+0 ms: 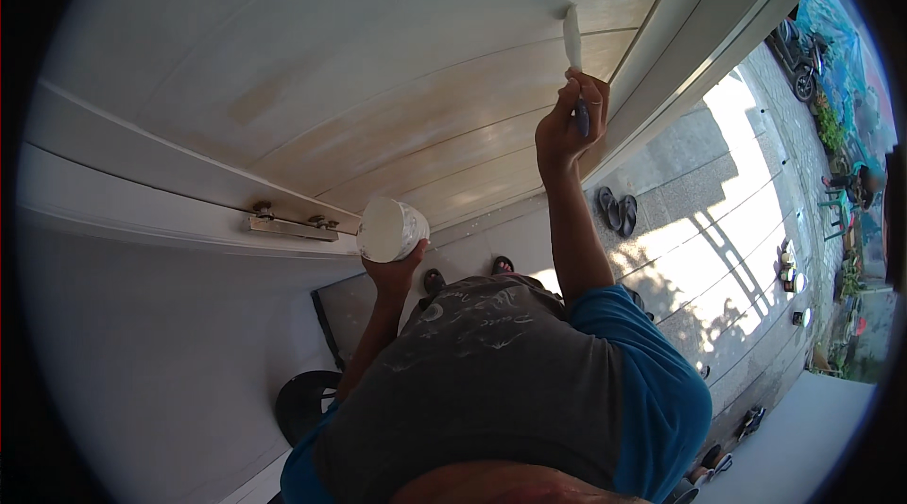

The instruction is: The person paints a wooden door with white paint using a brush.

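My right hand (pixel 565 126) is raised in front of me, fingers closed around the dark handle of a paintbrush (pixel 573 46); the brush points upward, and its pale, paint-loaded bristles touch the panelled door (pixel 378 60) near a groove between two boards, close to the door's right edge; my left hand (pixel 392 270) is lower and nearer my body, gripping a small white container (pixel 389 228) from below, its round top full of white paint and tilted toward me; the container sits just in front of the lower rail of the door, beside a metal sliding bolt (pixel 291 224) fixed there; the upper left of the door looks whitish, while the boards around and below the brush show a yellowish wood tone with streaks; my grey and blue shirt (pixel 529 381) fills the lower middle of the view; to the right, on the sunlit paved ground (pixel 699 249), a pair of dark sandals (pixel 616 211) lies near the door frame; further right, well apart, a parked motorbike (pixel 798 55) stands by some greenery; a dark round object (pixel 304 400) rests on the floor near my left elbow, too dim to identify.
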Tool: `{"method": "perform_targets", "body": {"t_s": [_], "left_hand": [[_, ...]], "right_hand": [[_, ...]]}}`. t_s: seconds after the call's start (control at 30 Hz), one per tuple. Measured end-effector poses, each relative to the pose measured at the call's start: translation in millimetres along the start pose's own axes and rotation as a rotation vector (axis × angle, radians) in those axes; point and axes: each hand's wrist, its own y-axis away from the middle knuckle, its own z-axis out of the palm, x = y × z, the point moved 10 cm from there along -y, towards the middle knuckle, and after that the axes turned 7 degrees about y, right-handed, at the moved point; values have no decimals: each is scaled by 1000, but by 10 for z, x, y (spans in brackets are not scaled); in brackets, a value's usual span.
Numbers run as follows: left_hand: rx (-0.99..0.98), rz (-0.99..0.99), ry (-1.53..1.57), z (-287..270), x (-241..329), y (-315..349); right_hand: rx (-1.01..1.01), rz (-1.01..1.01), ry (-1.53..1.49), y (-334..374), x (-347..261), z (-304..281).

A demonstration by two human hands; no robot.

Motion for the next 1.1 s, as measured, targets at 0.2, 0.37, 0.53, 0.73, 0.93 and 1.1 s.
{"method": "perform_targets", "body": {"t_s": [0.2, 0.37, 0.53, 0.73, 0.93, 1.1], "left_hand": [[67, 71, -27, -116, -3, -69], [106, 90, 10, -224, -50, -127], [74, 47, -12, -196, -27, -146], [87, 40, 32, -171, -5, -169], [81, 39, -19, -92, 24, -213], [58, 73, -16, -77, 7, -184]], "right_hand": [[-507, -144, -377, 872, -1144, 721], [-455, -94, -354, 755, -851, 567], [-4, 28, 0, 220, -12, -14], [-387, -46, -270, 831, -969, 597], [-539, -116, -357, 679, -881, 597], [63, -16, 58, 76, -18, -144]]}}
